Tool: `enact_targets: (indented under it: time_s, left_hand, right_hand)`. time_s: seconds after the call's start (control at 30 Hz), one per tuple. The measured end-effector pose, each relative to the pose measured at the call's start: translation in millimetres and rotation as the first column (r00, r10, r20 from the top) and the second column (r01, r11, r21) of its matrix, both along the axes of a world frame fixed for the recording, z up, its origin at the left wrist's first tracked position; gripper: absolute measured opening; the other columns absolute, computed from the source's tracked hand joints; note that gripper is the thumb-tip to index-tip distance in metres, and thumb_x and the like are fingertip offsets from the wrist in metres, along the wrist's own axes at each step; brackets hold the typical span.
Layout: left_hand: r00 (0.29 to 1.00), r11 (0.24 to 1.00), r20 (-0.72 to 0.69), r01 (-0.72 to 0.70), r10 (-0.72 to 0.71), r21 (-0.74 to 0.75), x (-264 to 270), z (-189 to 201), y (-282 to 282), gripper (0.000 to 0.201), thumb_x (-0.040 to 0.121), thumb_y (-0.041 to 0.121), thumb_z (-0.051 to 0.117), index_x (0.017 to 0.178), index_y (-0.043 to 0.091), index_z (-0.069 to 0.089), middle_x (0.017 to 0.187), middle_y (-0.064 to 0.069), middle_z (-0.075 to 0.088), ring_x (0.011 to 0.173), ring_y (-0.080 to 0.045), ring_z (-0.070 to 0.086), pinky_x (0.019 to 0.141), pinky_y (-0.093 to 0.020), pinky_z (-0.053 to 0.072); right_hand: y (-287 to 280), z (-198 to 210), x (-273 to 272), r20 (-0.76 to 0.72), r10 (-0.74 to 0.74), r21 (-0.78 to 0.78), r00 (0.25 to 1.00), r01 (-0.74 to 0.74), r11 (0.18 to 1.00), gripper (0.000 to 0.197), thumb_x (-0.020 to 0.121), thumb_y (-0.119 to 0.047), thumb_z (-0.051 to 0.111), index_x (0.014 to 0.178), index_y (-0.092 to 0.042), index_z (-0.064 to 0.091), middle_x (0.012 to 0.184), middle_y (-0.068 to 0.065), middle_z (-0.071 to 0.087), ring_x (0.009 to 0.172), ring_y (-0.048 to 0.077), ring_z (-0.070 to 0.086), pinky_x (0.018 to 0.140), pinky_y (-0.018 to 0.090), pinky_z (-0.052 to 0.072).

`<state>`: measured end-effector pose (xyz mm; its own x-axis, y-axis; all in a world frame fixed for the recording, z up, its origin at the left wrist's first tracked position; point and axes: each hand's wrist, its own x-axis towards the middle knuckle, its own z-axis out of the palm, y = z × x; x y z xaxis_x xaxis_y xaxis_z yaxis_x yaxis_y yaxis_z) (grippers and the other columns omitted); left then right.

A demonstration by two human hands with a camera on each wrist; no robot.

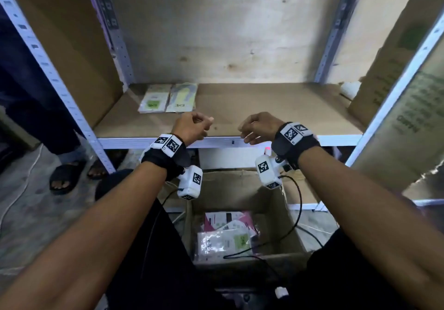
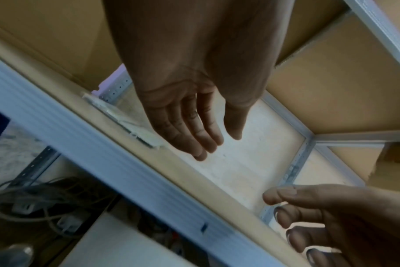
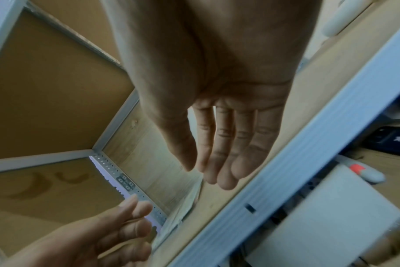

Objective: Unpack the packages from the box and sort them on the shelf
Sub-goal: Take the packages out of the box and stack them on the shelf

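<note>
Packages [image 1: 225,235] lie in the cardboard box [image 1: 271,216] below me, two sorted on the shelf [image 1: 264,108]; my left hand [image 1: 192,127] and right hand [image 1: 258,127] hang loose, empty; slippery sleeves could slide apart if grabbed carelessly.

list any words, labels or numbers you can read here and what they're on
"EXE", upside down: pale yellow flat package on the cardboard-lined shelf.
Green label, blurred: pale flat package beside it.
Green label, blurred: clear plastic package in the open cardboard box.
Dark print, blurred: big cardboard carton at right.
Square black-and-white markers, no words: wrist-worn cameras.
</note>
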<state>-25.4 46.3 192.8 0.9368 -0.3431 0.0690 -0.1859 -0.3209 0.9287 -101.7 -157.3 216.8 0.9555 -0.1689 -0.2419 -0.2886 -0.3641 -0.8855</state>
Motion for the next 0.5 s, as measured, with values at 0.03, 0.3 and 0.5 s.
enact_targets:
  time_s: [0.03,0.3,0.5]
  left_hand:
    - [1.000,1.000,-0.026,0.018,-0.017,0.006,-10,-11,-3,0.018,0.092,0.024,0.067,0.079,0.012,0.062,0.072,-0.008,0.063,0.057,-0.018,0.058,0.058,-0.026,0.051]
    - [0.987,0.969,-0.149,0.090,-0.057,0.228,-45,-99,-19,0.021,0.089,0.027,0.071,0.076,0.012,0.065,0.075,-0.013,0.070,0.060,-0.021,0.064,0.061,-0.026,0.058]
    - [0.954,0.907,-0.288,0.192,-0.084,0.374,-39,-171,-33,0.022,0.092,0.024,0.066,0.074,0.011,0.065,0.069,-0.008,0.068,0.059,-0.022,0.061,0.067,-0.033,0.057]
  right_hand:
    - [-3,-10,-10,-0.015,0.004,-0.010,1.000,-0.004,1.000,0.003,0.095,-0.005,0.056,0.095,-0.004,0.060,0.079,0.014,0.063,0.063,0.023,0.060,0.052,0.023,0.051]
    - [-21,-94,-48,-0.213,0.051,0.000,0.976,-0.052,0.999,0.010,0.095,-0.006,0.058,0.086,-0.009,0.061,0.080,0.013,0.066,0.061,0.022,0.062,0.050,0.023,0.050]
    - [-31,-155,-43,-0.314,0.083,-0.018,0.946,-0.093,0.996,0.012,0.095,-0.006,0.058,0.104,0.000,0.062,0.080,0.013,0.068,0.062,0.018,0.061,0.056,0.025,0.052]
